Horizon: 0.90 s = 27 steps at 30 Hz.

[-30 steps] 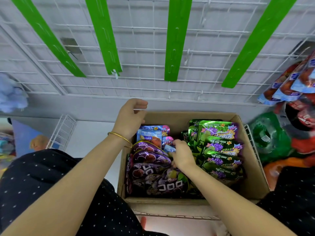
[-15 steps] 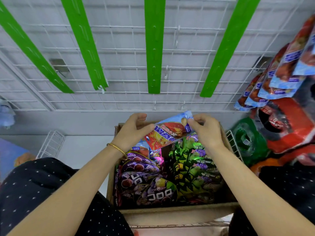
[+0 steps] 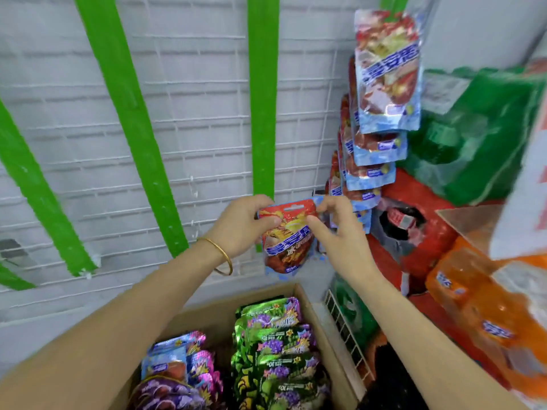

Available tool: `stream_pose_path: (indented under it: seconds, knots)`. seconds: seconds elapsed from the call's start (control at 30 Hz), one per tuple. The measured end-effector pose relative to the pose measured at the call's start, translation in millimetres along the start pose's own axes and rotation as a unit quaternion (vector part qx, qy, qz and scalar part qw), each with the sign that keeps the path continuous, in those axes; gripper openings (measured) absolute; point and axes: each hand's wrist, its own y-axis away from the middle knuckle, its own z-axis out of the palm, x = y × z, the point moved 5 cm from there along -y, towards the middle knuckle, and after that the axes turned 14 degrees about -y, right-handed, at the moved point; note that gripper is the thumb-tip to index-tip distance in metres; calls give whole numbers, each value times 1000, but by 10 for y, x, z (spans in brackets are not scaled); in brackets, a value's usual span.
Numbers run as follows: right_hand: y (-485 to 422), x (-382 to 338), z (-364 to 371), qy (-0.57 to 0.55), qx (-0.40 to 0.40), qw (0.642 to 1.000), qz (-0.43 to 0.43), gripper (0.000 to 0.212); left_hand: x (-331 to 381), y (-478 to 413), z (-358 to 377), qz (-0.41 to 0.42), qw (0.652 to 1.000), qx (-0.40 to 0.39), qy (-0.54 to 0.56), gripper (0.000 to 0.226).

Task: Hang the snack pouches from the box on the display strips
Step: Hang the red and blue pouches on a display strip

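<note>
A red and blue snack pouch (image 3: 288, 241) hangs upright between my hands, just below the lower end of a green display strip (image 3: 262, 96). My left hand (image 3: 241, 224) grips its top left corner and my right hand (image 3: 334, 229) pinches its top right corner. The cardboard box (image 3: 322, 329) below holds green pouches (image 3: 275, 350) on the right and purple and blue pouches (image 3: 180, 371) on the left. To the right, a strip carries several hung pouches (image 3: 384, 93) of the same red and blue kind.
Two more bare green strips (image 3: 127, 113) (image 3: 32, 184) hang on the white wire grid (image 3: 201, 119) to the left. Red, green and orange packaged goods (image 3: 473, 161) pile up at the right. A white wire rack edge (image 3: 346, 329) stands beside the box.
Both hands lifted the red and blue pouch from above the box up to the strip's lower end and turned it upright. The view swung up and to the right.
</note>
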Motion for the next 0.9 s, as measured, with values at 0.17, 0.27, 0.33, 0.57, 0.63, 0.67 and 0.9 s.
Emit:
stream_pose_path:
  seconds: [0.17,0.27,0.33,0.57,0.63,0.67,0.9]
  knots:
    - [-578,-493,-617,-50,94,990,-93,18,1021,-641,-254,116,992,19,-37,9]
    - [-899,-742,-971,-123,150,977,-92,31,1547,-992,-534,138,989,44,-12,17]
    - [-1068,-913,-1137,-146,173,969,-99,29,1827,-1232,-823,143,982,123,29,11]
    - [-1773,-1319,-1341,-163,236,949,-132,24,2353,-1965,-1305,105,952,282,46,29]
    - [-1971,-1424,-1377,-156,248,946,-140,19,2427,-2058,-1338,95,949,297,40,28]
    - [-2060,-1466,-1398,-154,252,945,-143,19,2443,-2099,-1355,88,949,299,44,27]
    - [-2464,-1652,-1345,-112,214,957,-160,15,2477,-2200,-1407,83,951,262,142,13]
